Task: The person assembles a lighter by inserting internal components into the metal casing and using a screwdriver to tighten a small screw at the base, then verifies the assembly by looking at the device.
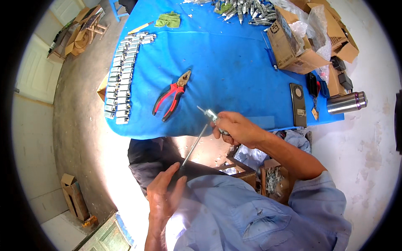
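My left hand (pixel 164 192) is closed around the dark handle of a screwdriver (pixel 195 145), just off the table's front edge. Its thin metal shaft points up and to the right, and its tip reaches the small silver metal part (pixel 212 116) in my right hand (pixel 235 129). The right fingers are wrapped round that part, hiding some of it; a thin pin-like end sticks out to the left. Beyond my hands, pliers (pixel 178 90) with red and black handles lie on the blue tablecloth (pixel 226 79).
Similar silver parts (pixel 124 87) stand in rows at the table's left. More metal pieces (pixel 251 10) are heaped at the far side, near a green cloth (pixel 168 19). On the right are a cardboard box (pixel 289 46), a phone (pixel 297 104) and a steel flask (pixel 346 103).
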Demonstrator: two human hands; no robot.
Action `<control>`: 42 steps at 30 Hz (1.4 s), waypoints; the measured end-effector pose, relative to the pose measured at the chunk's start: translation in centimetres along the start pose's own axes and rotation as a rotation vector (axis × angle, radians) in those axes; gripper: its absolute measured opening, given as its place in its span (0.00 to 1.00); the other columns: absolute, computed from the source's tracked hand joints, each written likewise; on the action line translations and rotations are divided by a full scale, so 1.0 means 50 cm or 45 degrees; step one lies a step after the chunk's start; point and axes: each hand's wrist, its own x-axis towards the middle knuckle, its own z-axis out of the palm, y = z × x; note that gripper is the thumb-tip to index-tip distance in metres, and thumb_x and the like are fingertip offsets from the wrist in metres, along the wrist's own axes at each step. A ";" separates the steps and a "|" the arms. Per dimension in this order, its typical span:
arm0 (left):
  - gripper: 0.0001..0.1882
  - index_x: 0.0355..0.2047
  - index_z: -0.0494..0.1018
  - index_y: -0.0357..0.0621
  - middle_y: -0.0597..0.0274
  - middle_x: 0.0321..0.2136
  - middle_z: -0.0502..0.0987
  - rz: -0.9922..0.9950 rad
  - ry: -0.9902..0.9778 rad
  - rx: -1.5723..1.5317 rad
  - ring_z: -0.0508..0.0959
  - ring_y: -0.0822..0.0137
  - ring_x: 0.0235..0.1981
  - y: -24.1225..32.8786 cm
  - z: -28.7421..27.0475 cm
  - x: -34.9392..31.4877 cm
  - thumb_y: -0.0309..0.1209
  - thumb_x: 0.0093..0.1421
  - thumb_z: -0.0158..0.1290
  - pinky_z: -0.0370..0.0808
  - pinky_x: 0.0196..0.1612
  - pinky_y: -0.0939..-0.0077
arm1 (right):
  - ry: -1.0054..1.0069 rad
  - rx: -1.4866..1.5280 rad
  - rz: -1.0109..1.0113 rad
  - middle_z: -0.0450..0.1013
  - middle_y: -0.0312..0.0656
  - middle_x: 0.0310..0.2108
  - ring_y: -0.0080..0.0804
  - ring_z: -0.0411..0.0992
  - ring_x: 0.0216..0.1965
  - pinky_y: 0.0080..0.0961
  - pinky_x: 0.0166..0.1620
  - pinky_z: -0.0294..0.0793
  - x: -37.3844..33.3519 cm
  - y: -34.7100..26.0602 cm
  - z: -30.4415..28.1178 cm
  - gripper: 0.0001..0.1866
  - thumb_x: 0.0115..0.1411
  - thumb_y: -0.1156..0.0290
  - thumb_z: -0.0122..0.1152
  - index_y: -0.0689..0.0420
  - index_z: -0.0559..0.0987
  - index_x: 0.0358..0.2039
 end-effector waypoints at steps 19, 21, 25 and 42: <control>0.20 0.53 0.81 0.33 0.57 0.40 0.86 -0.568 -0.084 -0.483 0.82 0.72 0.41 -0.033 0.003 -0.016 0.23 0.59 0.65 0.77 0.49 0.78 | -0.055 0.038 0.063 0.68 0.34 0.27 0.16 0.58 0.18 0.18 0.18 0.53 0.011 0.011 -0.020 0.20 0.78 0.55 0.44 0.62 0.72 0.49; 0.20 0.53 0.81 0.33 0.58 0.40 0.86 -0.611 -0.093 -0.513 0.82 0.72 0.41 -0.031 0.002 -0.014 0.23 0.59 0.64 0.77 0.49 0.78 | -0.070 0.038 0.064 0.68 0.34 0.28 0.16 0.58 0.18 0.18 0.18 0.54 0.011 0.010 -0.020 0.20 0.78 0.55 0.44 0.61 0.72 0.48; 0.20 0.53 0.81 0.33 0.59 0.40 0.85 -0.631 -0.088 -0.542 0.81 0.72 0.41 -0.034 0.007 -0.011 0.23 0.59 0.64 0.76 0.49 0.78 | -0.093 0.041 0.032 0.68 0.35 0.28 0.16 0.59 0.17 0.18 0.18 0.55 0.013 0.018 -0.022 0.20 0.79 0.55 0.44 0.61 0.73 0.47; 0.23 0.59 0.77 0.36 0.62 0.37 0.84 -0.713 -0.268 -0.623 0.80 0.73 0.39 -0.025 -0.009 0.012 0.23 0.62 0.61 0.76 0.48 0.79 | 0.046 -0.504 -0.151 0.70 0.40 0.23 0.29 0.67 0.24 0.34 0.29 0.67 0.019 -0.004 -0.006 0.20 0.75 0.59 0.47 0.64 0.75 0.36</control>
